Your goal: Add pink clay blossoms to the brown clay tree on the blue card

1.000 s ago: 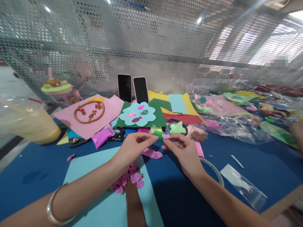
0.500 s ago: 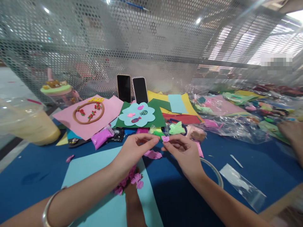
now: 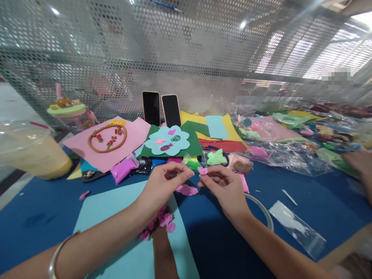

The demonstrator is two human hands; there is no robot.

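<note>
Between the thumb and finger of my right hand [image 3: 225, 188] is a small piece of pink modelling clay [image 3: 202, 170], thin and petal-like. Just to its left, my left hand [image 3: 168, 182] is pinched closed, a little apart from the clay; whether anything tiny sits in the pinch I cannot make out. Behind and below the fingertips lies a larger flattened strip of pink clay [image 3: 187, 190]. Under my left forearm, a light blue sheet [image 3: 116, 209] carries a brown clay trunk [image 3: 164, 252] with clustered pink clay blossoms [image 3: 167, 220], partly hidden by the arm.
Beyond my hands lie clay packets, a purple one [image 3: 124, 168] among them, and a green card [image 3: 194, 145] with a blue flower shape. Two phones [image 3: 151, 108] lean on the perforated screen. A drink cup [image 3: 35, 151] stands left. Rightward are a tape roll [image 3: 263, 209], plastic bag [image 3: 298, 228] and another person's hand [image 3: 359, 162].
My hands hold nearly the same pose, with the left fingertips a touch farther left from the pink clay. The whole view has shifted slightly.
</note>
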